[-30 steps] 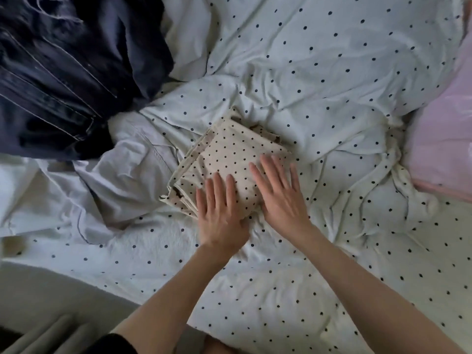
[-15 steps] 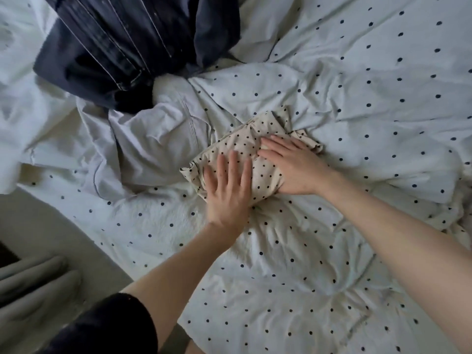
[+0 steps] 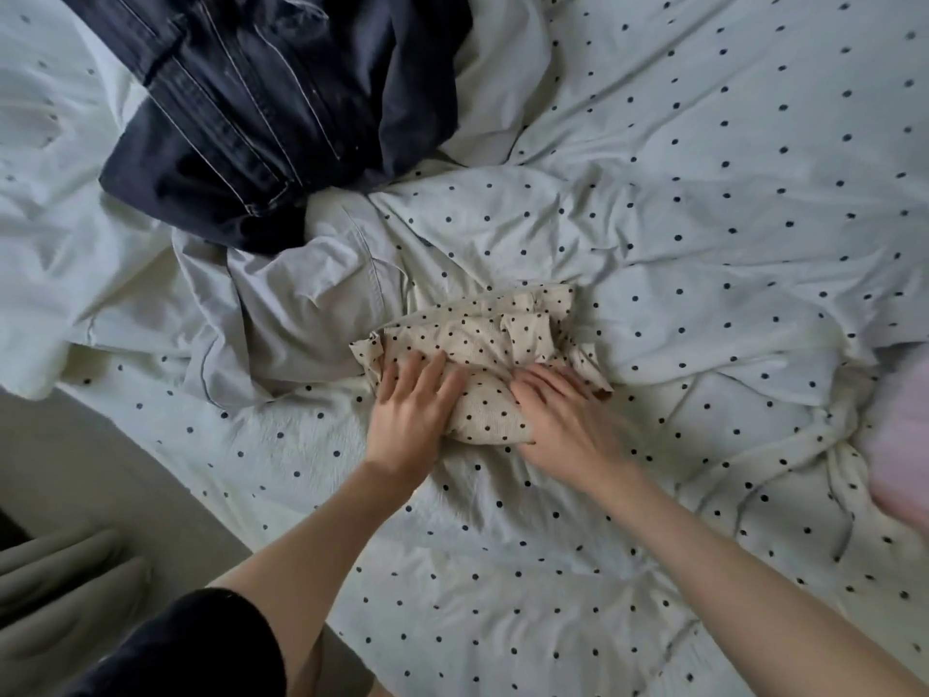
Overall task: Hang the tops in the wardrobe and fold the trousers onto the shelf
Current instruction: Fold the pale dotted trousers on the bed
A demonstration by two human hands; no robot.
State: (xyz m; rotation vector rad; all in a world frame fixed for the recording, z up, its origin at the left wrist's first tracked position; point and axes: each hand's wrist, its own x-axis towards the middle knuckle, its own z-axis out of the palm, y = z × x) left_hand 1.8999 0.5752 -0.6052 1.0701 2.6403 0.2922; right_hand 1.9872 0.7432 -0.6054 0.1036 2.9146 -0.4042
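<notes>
Nearest to me, at the lower left, my black sleeve (image 3: 201, 641) ends above the elbow and my bare left forearm runs up from it across the dotted bedsheet (image 3: 704, 244), which is white with small dark spots and heavily creased. Left of that arm lies a strip of grey floor (image 3: 90, 455) with folds of grey cloth (image 3: 55, 586) in the corner. My right forearm comes in from the lower right corner. Both arms meet at the folded cream trousers (image 3: 482, 339), a small dotted bundle lying on the sheet at about the middle of the view. My left hand (image 3: 412, 415) lies flat on the bundle's near left side, fingers straight and slightly spread, pressing down on the cloth. My right hand (image 3: 563, 420) lies on its near right side with fingers extended toward the left; it is a little blurred, and I cannot tell whether the fingertips tuck under a fold or only rest on top. Just beyond and to the left of the bundle a pale grey garment (image 3: 281, 314) lies crumpled, touching it. Farther back, a dark denim garment (image 3: 261, 108) with light stitching is heaped over the grey one's far edge. At the right edge something pink (image 3: 905, 435) shows, blurred.
</notes>
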